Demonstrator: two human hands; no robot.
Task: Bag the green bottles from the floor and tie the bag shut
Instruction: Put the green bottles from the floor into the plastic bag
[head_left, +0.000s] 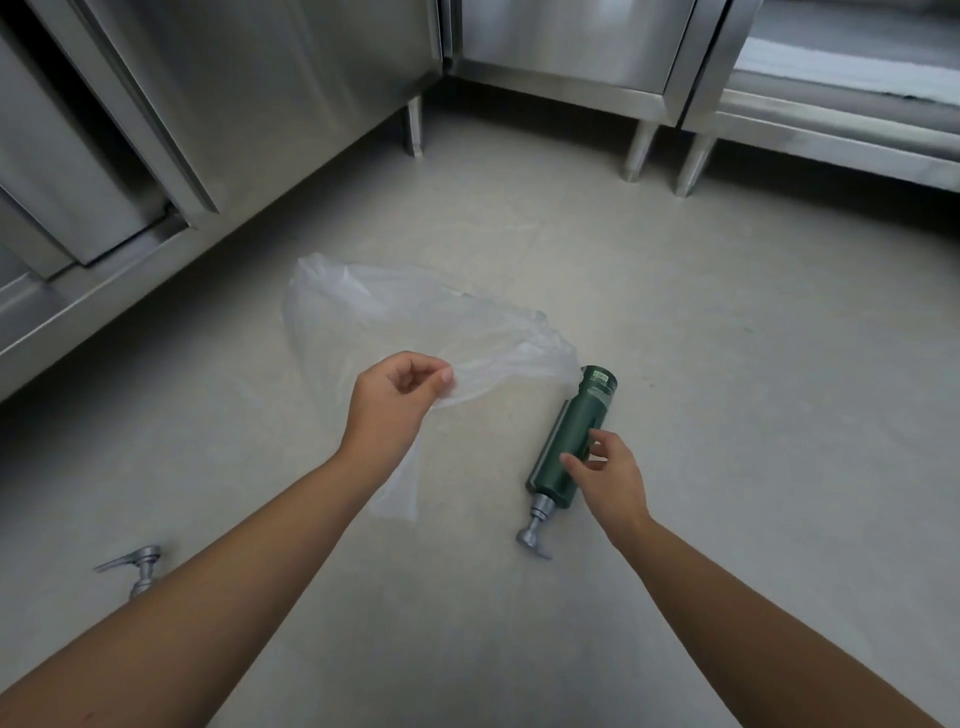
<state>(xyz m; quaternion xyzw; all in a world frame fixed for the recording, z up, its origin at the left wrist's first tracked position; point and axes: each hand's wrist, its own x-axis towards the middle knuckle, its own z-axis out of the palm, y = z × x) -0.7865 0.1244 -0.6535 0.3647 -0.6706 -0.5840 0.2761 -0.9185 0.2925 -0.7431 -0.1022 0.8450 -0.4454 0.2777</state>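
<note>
Right hand (608, 475): I have it low over the floor, fingers loosely spread and touching the green bottle (570, 436) at mid-body, not yet closed round it.
Left hand (397, 397): pinched shut on an edge of the clear plastic bag (415, 322), lifting that edge while the rest lies slack on the floor (727, 364).
Bottle position: lying flat just ahead of and slightly left of my right hand, between the two hands but far nearer the right.
Long axis: base pointing away toward the bag's crumpled corner, which it touches or nearly touches; grey pump head (535, 530) pointing back toward me.
Bag from right hand: up and to the left, mouth edge held by my left.
Second pump (136, 569): near my left forearm; its bottle is hidden, so I cannot tell the colour.
Arm pose: both forearms stretched forward, right wrist bent inward.
Judgement: right-hand grasp across the body, then feed it base-first into the bag.
</note>
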